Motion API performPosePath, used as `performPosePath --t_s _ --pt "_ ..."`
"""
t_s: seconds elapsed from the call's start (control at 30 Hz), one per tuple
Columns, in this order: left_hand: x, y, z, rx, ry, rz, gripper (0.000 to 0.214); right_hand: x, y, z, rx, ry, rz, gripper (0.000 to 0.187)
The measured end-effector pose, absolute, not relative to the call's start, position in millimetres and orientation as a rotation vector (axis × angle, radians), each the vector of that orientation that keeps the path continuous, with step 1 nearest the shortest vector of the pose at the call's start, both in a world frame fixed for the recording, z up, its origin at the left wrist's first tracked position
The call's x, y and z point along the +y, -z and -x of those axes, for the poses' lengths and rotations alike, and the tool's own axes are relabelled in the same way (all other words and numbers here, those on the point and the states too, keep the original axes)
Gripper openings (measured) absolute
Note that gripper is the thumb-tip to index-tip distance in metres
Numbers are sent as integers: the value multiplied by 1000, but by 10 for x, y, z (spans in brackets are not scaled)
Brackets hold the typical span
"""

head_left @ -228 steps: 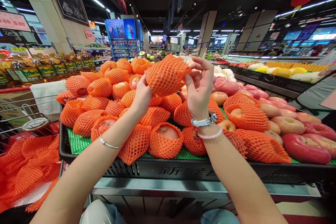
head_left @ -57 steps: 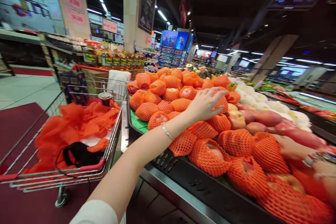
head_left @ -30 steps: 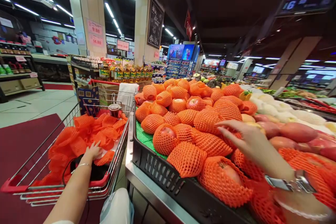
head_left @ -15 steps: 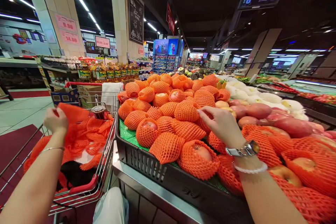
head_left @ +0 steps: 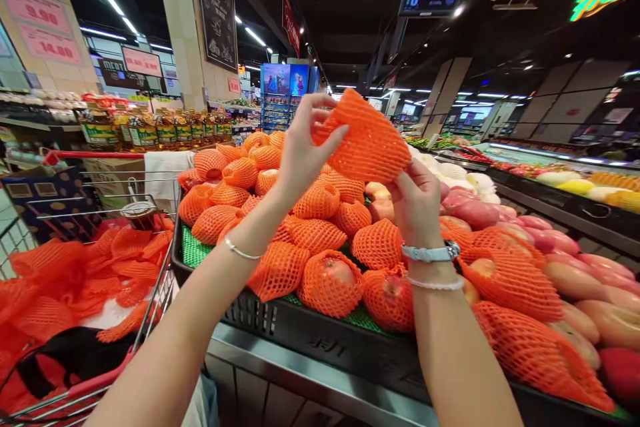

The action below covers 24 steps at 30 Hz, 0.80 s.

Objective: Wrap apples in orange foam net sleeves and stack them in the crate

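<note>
Above the fruit pile I hold an orange foam fruit net (head_left: 367, 140) up between both hands. My left hand (head_left: 310, 143) has its thumb against the net's left end, with the fingers curled behind. Lower down, my right hand (head_left: 415, 200) grips the net's right end between thumb and fingers. Whether a fruit sits inside cannot be seen. Below lie several netted apples (head_left: 333, 280) in a black crate (head_left: 295, 323) lined with green mesh.
To the left stands a shopping cart (head_left: 85, 383) with loose orange foam nets (head_left: 133, 260), a black item (head_left: 75, 363) and a jar-like container (head_left: 139, 210). Bare reddish apples (head_left: 475, 207) and white-netted fruit (head_left: 480, 181) fill the right. Oil bottles (head_left: 165, 130) stand behind.
My left hand has moved from over the cart, where it held an orange net, to above the pile. My right hand has risen from the pile, and both now hold a net. The view has turned right.
</note>
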<state>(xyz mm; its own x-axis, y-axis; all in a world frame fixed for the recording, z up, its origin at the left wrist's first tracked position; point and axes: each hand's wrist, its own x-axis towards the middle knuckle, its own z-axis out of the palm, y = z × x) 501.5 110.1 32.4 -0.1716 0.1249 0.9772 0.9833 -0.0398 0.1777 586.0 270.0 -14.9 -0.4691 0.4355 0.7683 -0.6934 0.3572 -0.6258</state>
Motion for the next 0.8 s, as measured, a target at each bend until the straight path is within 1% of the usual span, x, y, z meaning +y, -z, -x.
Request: performPosePath --t_s 0.1,0.2,0.27,0.37,0.43,0.6,0.67,0.73,0.8 --pt "1305 -175 -4875 -1467 1401 1210 21 2770 157 -5824 -1531 -1310 -145 21" --pt "1270 -44 -4699 -1568 1497 1208 16 2774 178 -5802 -1584 -1209 -100 26" --pt "1197 -17 -4631 -1617 1513 1195 11 2731 195 -5807 -1682 -1059 -76 27" --pt "1112 -56 -4608 -1617 1459 1116 10 2659 211 -5825 -1750 -752 66 23" --pt "1094 -89 -4630 -1572 1490 1145 12 2648 213 -5828 -1701 -672 160 21" --pt "1175 -25 -4728 -1538 1792 1514 17 2733 203 -5804 -1568 -786 190 21" --pt "1232 35 -4740 -1561 1856 1635 17 2767 200 -5795 -1556 -847 159 18" --pt "1274 76 -4717 -1579 1922 1756 11 2787 199 -5788 -1532 -927 95 15" --pt "1287 87 -4664 -1578 2036 1826 5 2791 204 -5783 -1493 -970 20 18"
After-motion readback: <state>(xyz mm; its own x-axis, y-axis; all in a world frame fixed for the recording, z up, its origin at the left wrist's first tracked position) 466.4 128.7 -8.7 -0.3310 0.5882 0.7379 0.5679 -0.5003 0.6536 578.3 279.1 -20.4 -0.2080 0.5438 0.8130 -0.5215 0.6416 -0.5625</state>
